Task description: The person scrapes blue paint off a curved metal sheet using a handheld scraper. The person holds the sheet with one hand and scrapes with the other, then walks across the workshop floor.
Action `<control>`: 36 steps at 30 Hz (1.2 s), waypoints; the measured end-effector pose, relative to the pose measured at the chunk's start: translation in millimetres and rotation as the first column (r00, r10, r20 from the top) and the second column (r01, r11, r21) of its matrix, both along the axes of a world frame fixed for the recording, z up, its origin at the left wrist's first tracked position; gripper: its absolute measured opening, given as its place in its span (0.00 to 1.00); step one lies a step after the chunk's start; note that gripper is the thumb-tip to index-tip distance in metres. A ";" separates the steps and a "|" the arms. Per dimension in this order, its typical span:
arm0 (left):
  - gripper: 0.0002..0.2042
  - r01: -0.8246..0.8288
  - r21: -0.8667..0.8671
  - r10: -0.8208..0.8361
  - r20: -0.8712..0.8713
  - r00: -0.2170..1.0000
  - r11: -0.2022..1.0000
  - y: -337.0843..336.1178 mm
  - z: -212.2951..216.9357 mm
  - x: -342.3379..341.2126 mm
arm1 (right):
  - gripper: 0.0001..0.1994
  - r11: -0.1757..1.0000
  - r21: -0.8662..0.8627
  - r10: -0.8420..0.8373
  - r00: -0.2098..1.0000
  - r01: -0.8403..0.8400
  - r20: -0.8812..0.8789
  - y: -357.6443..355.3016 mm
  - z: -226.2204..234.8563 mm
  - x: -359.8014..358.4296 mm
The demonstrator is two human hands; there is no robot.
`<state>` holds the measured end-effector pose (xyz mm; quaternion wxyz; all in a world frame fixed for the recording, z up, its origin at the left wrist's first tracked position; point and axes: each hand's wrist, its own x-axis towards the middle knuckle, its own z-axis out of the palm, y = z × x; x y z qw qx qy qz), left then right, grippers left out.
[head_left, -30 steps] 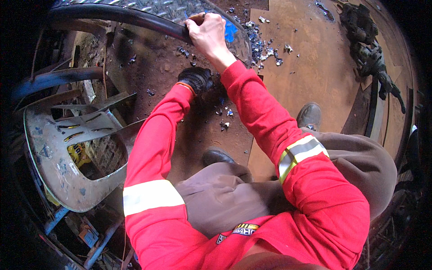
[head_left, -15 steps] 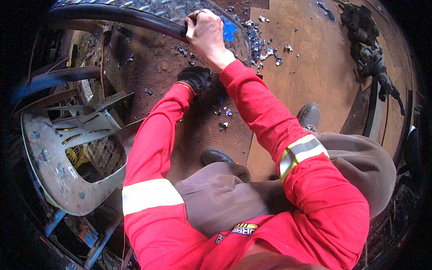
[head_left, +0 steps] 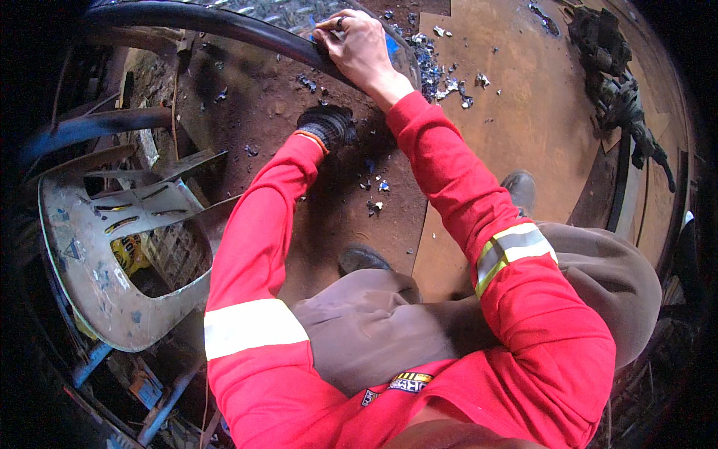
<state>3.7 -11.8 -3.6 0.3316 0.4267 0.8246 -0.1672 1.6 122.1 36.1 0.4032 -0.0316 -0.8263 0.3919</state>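
Honestly, my bare right hand (head_left: pixel 357 45) is curled at the black curved bar (head_left: pixel 280 43) on the near edge of the tread plate (head_left: pixel 277 10); can't tell if it's pinching anything. Gloved left hand (head_left: pixel 327 126) sits lower, grip hidden. I'd keep those bare fingers light, wrist steady.

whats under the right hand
The bare right hand overlaps the black curved bar and patterned metal plate, with a blue patch showing just beside it. Whatever lies directly beneath its palm is covered and can't be seen.
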 end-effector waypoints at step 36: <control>0.20 0.013 0.050 -0.012 -0.007 1.000 0.999 -3.8 -14.8 0.8 | 0.06 0.988 -0.068 0.139 0.990 -0.139 0.001 15.4 -11.0 -8.6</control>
